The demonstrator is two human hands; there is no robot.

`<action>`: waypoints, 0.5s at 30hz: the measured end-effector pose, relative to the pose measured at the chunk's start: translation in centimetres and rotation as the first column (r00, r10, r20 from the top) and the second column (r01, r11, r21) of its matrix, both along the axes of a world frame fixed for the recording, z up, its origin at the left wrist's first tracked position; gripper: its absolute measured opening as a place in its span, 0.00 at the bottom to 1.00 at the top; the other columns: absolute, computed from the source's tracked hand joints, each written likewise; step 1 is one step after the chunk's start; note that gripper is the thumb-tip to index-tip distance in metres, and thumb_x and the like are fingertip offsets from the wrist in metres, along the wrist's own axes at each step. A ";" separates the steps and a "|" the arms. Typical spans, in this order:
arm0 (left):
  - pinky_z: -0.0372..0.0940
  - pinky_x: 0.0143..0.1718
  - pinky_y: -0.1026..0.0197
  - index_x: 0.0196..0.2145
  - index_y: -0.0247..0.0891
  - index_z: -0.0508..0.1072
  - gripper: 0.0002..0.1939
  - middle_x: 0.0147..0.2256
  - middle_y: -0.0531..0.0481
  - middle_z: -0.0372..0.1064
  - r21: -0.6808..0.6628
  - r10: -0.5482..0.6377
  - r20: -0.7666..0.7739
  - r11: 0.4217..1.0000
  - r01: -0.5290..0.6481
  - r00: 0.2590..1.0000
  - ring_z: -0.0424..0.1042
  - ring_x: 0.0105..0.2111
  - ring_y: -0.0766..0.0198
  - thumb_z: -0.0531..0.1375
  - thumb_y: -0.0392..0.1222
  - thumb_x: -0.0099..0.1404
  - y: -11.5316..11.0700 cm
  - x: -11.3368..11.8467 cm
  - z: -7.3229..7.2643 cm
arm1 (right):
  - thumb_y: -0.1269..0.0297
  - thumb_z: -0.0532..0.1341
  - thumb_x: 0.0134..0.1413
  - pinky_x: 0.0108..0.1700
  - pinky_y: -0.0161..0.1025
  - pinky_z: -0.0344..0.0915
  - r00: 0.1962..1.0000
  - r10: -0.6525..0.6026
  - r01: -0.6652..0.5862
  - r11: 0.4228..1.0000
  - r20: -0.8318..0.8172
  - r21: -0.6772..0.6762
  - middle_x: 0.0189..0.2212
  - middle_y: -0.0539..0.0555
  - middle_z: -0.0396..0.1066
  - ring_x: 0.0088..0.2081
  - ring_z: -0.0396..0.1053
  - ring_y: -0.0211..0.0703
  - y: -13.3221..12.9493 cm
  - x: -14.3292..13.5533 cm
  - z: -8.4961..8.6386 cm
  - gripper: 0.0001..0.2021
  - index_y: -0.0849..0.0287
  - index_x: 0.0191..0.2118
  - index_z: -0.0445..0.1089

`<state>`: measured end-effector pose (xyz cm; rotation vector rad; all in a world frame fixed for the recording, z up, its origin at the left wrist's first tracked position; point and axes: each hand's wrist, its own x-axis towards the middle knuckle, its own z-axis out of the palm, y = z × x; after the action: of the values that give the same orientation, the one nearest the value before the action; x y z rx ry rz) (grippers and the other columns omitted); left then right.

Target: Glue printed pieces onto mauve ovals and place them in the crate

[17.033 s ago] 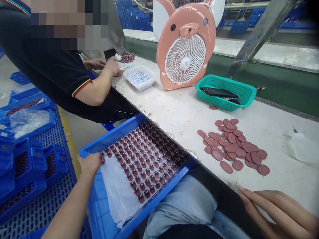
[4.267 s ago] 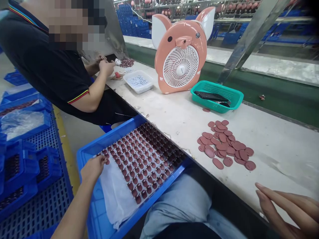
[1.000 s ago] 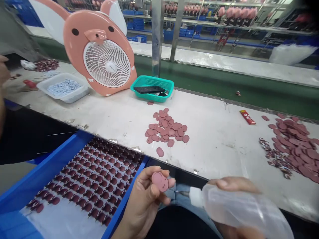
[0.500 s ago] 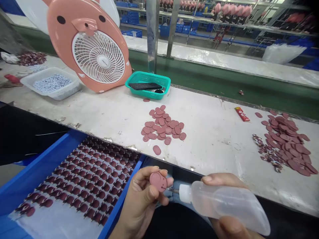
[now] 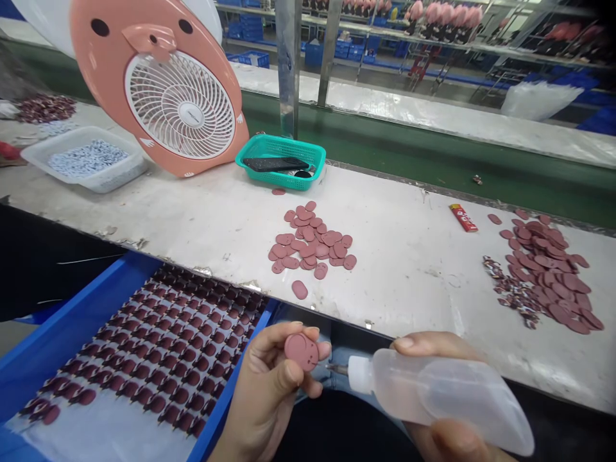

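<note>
Between thumb and fingers, my left hand [image 5: 274, 382] pinches a reddish-pink oval disc [image 5: 301, 351] with small dark marks on its face. My right hand [image 5: 447, 385] is wrapped round a translucent squeeze bottle [image 5: 447, 401] that has a white cap and a thin metal nozzle [image 5: 337, 368]. The bottle lies nearly level, its nozzle tip pointing left, a short gap away from the disc's edge. Beyond my hands, a loose pile of similar discs [image 5: 308, 240] lies on the white worktable [image 5: 399, 256], with a single disc [image 5: 299, 290] near the front edge.
A blue crate [image 5: 86, 301] at lower left holds rows of dark red pieces. On the table are a pink fan [image 5: 187, 109], a green basket [image 5: 282, 179] with a phone, a white tray [image 5: 96, 179] of small bits, a red packet [image 5: 463, 218] and another disc pile [image 5: 553, 269].
The bottle and its nozzle have shifted slightly right, widening the gap to the disc. The disc has moved a little left with my left hand. The whole view has shifted slightly.
</note>
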<state>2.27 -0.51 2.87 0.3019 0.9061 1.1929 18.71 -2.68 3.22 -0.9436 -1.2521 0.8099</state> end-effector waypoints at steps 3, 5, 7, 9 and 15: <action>0.67 0.20 0.74 0.32 0.48 0.84 0.19 0.32 0.54 0.83 -0.004 0.013 -0.012 1.000 -0.013 1.000 0.82 0.32 0.60 0.79 0.48 0.40 0.0 0.1 0.1 | 0.48 0.62 0.62 0.23 0.41 0.63 0.999 -0.002 0.001 1.000 -0.049 -0.012 0.27 0.52 0.70 0.22 0.67 0.43 0.1 0.0 0.1 0.17 0.48 0.52 0.69; 0.67 0.20 0.74 0.31 0.48 0.84 0.19 0.32 0.54 0.83 -0.010 0.016 -0.019 1.000 -0.016 1.000 0.82 0.31 0.60 0.80 0.49 0.39 0.0 0.1 0.1 | 0.48 0.63 0.61 0.23 0.41 0.63 0.998 0.014 -0.015 1.000 -0.056 -0.027 0.27 0.52 0.70 0.22 0.67 0.44 0.2 0.0 0.0 0.17 0.48 0.53 0.69; 0.67 0.19 0.74 0.32 0.48 0.84 0.19 0.33 0.53 0.83 -0.013 0.013 -0.024 1.000 -0.014 1.000 0.82 0.32 0.60 0.79 0.49 0.39 0.0 0.1 0.0 | 0.49 0.62 0.63 0.22 0.41 0.63 0.998 0.042 -0.043 0.999 -0.043 -0.024 0.28 0.53 0.71 0.22 0.68 0.44 0.3 0.1 -0.1 0.17 0.47 0.53 0.69; 0.67 0.19 0.73 0.32 0.48 0.84 0.19 0.33 0.53 0.83 -0.013 0.003 -0.024 1.000 -0.004 1.000 0.82 0.32 0.59 0.79 0.49 0.40 0.0 0.0 0.0 | 0.50 0.61 0.64 0.21 0.42 0.63 0.999 0.045 -0.045 0.999 -0.019 -0.014 0.29 0.53 0.71 0.22 0.68 0.44 0.3 0.1 -0.1 0.16 0.47 0.53 0.69; 0.67 0.20 0.73 0.32 0.49 0.84 0.18 0.34 0.52 0.83 0.004 -0.004 -0.018 1.000 0.004 1.000 0.82 0.33 0.58 0.79 0.48 0.41 -0.1 -0.2 -0.5 | 0.49 0.60 0.64 0.19 0.41 0.64 0.995 -0.043 0.044 0.999 0.085 -0.003 0.30 0.55 0.71 0.22 0.68 0.44 0.3 0.4 0.0 0.14 0.48 0.51 0.70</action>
<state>2.05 -0.57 2.34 0.3185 0.9185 1.1905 19.08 -2.39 3.17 -1.0146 -1.2986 0.7456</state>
